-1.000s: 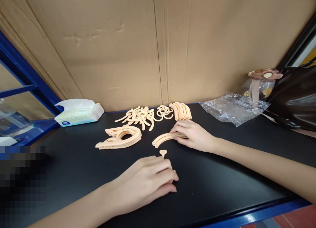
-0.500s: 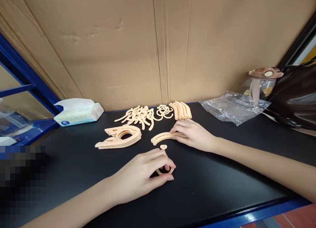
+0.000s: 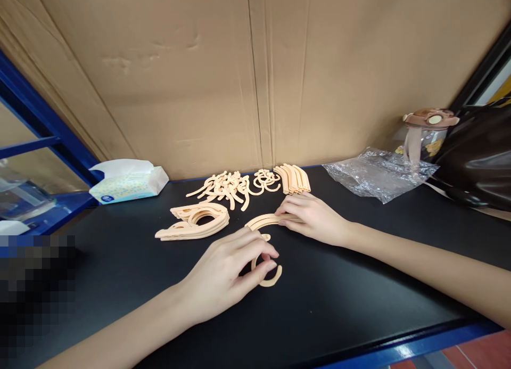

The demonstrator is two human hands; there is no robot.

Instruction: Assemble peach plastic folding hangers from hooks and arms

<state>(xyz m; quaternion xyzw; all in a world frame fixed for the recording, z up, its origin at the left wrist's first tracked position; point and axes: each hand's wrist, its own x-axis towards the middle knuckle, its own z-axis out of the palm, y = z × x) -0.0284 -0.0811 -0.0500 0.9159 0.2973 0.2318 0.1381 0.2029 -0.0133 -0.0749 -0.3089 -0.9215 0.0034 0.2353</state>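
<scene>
1. Black, smooth table (image 3: 339, 305) here, backed by creased brown cardboard (image 3: 179, 92).
2. Left hand (image 3: 235, 268): grip closed on a cream hanger hook (image 3: 275, 280), its rounded end curling out past the thumb.
3. Right hand (image 3: 313, 217): grip narrow around slim, arched hanger arms (image 3: 263, 220), just beyond the hook.
4. Farther back, a tangled hook pile (image 3: 227, 188) beside a neat row of curved bars (image 3: 293, 178).
5. Patterned pack (image 3: 128, 185), white tissue (image 3: 123, 168) poking out; crumpled clear bag (image 3: 375, 172) beside a brown-lidded bottle (image 3: 431, 134), contents unclear.
</scene>
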